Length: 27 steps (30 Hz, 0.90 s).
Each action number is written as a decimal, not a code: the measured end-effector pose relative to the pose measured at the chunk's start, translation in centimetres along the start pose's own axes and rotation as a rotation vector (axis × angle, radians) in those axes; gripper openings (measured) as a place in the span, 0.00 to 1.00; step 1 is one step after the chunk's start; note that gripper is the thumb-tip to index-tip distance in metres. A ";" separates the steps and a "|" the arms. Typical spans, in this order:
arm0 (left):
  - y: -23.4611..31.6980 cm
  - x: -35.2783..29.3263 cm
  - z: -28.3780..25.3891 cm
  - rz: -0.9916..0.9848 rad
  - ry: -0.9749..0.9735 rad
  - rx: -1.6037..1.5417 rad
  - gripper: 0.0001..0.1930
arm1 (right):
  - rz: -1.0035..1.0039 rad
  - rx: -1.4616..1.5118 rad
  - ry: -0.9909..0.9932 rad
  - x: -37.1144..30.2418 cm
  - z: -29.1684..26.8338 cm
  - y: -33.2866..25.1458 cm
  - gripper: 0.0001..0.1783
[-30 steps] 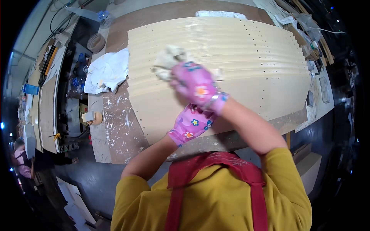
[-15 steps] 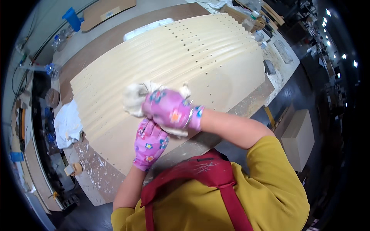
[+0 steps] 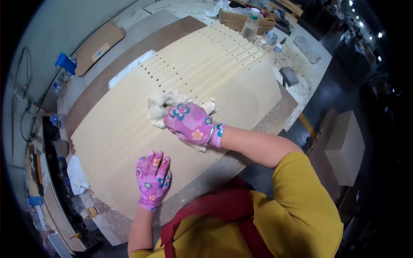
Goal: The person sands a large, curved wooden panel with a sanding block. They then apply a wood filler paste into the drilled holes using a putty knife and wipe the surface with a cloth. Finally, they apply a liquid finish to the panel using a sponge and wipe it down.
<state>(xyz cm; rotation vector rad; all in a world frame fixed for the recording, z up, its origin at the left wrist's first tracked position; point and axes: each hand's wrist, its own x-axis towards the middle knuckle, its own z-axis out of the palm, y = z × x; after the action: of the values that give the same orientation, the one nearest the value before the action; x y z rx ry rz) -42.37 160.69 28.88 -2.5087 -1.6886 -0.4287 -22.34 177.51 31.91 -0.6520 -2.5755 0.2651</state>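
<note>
A large pale panel (image 3: 241, 96) with wavy ridges and rows of small dark holes lies across the workbench. My right hand (image 3: 191, 122), in a pink flowered glove, grips a bunched cream cloth (image 3: 159, 109) and presses it on the panel's middle. Part of the cloth sticks out below the wrist. My left hand (image 3: 154, 177), in a matching glove, rests on the near left part of the panel with its fingers stretched out and nothing in them.
At the back right stand a clear bottle (image 3: 250, 28), a cardboard box (image 3: 232, 19) and a small jar (image 3: 269, 38). A dark grey block (image 3: 288, 76) lies right of the panel. White cloth (image 3: 77, 176) hangs at the left edge; a blue jug (image 3: 65, 62) stands at the back left.
My left hand has come away from the right one, moving down and left, and its fingers have spread. My right hand still holds the cloth. The view has shifted over the panel.
</note>
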 end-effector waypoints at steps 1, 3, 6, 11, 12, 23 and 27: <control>0.7 1.5 -0.1 0.014 -0.028 0.004 0.22 | 0.070 -0.111 0.084 -1.2 0.3 2.5 0.08; 0.8 2.5 0.3 0.017 -0.028 0.059 0.22 | 0.221 -0.329 0.232 -5.2 0.4 10.4 0.07; 1.2 3.3 1.2 0.007 -0.008 0.102 0.21 | 0.374 -0.545 0.432 -13.7 -6.0 24.8 0.09; 1.9 3.4 1.4 -0.028 0.032 0.210 0.19 | 0.569 -0.142 0.424 -12.6 -11.7 24.4 0.11; 1.9 3.2 1.4 -0.033 0.027 0.228 0.19 | 0.250 -0.263 0.436 -13.0 -9.4 23.0 0.12; 3.1 2.3 3.0 -0.168 -0.026 0.319 0.24 | 1.029 0.058 0.541 -26.2 -11.5 27.0 0.22; 7.6 2.0 5.3 -0.083 -0.116 0.210 0.26 | 0.974 0.378 0.771 -25.9 -6.9 24.5 0.16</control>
<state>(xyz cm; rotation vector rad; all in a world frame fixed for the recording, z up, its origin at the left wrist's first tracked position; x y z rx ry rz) -33.70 160.74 24.98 -2.3608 -1.7796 -0.1065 10.91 186.60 20.60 -1.4572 -1.2908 0.6294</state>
